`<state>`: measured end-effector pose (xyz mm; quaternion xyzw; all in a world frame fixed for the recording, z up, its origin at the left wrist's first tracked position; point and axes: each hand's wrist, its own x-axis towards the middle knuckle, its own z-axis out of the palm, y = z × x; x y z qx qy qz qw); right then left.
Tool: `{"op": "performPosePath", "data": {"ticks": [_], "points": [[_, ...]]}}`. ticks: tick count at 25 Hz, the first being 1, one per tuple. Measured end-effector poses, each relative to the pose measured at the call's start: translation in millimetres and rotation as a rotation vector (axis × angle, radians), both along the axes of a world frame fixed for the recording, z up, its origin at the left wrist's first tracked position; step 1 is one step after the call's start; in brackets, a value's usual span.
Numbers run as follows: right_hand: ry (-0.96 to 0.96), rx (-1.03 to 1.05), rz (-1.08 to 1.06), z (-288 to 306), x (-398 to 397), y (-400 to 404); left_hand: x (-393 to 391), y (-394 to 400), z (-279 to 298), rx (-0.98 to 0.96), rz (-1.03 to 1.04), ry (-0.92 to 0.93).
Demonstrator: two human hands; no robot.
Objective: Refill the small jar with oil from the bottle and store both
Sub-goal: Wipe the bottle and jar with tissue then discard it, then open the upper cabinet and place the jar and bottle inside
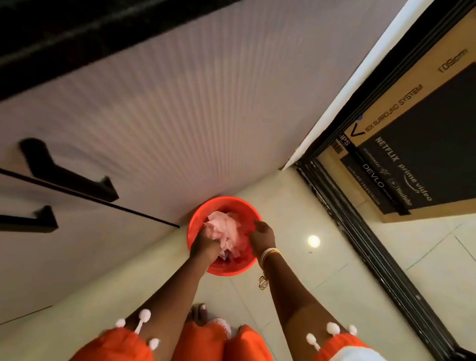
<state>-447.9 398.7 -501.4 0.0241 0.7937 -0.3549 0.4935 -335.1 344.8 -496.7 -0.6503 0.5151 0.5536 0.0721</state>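
Note:
Neither the small jar nor the oil bottle is in view. A red plastic bucket (223,271) stands on the floor against the cabinet, filled with crumpled pink and white wrapping (223,225). My left hand (206,243) is inside the bucket, its fingers curled into the pink wrapping. My right hand (263,236) reaches in at the bucket's right rim with bent fingers. What its fingertips hold is hidden. Bangles sit on my right wrist.
Ribbed white cabinet doors with black handles (66,174) fill the left, under a black countertop (58,8). A black sliding-door track (370,245) runs along the right, with a cardboard TV box (427,134) behind it. The floor is glossy tile (338,277). My foot (199,315) is near the bottom.

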Motion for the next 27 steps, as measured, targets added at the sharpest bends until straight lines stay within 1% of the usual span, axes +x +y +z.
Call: {"op": "performPosePath", "data": {"ticks": [2,4,10,12,14,15,17,19,21,23,27], "points": [[0.011,0.056,0.040,17.1,3.5,3.4,6.9,-1.9,12.9,0.007,-0.005,-0.034],[0.006,0.063,0.102,50.5,7.5,4.3,10.7,-6.9,47.5,-0.007,-0.034,-0.059],[-0.026,-0.032,0.242,205.7,23.4,11.5,13.6,2.9,213.4,-0.142,-0.189,-0.083],[0.024,-0.029,0.365,263.0,30.3,18.0,20.6,10.8,269.3,-0.192,-0.270,-0.073],[0.119,-0.045,0.503,297.1,35.8,21.3,29.6,15.3,307.3,-0.265,-0.349,-0.026],[0.154,-0.052,0.559,311.8,38.9,23.5,34.6,17.5,324.5,-0.304,-0.345,-0.015],[0.215,-0.042,0.620,321.4,45.0,26.0,43.9,24.3,355.5,-0.357,-0.285,-0.007],[0.265,-0.070,0.608,326.0,49.4,26.1,53.1,30.2,377.4,-0.401,-0.218,-0.010],[0.316,-0.140,0.621,370.3,62.4,31.5,67.2,36.7,398.4,-0.475,-0.218,-0.008],[0.411,-0.200,0.703,405.4,70.5,30.4,79.6,37.7,419.4,-0.584,-0.253,-0.031],[0.550,-0.331,0.846,450.8,86.9,8.8,101.9,29.2,458.8,-0.777,-0.238,-0.048]]}}
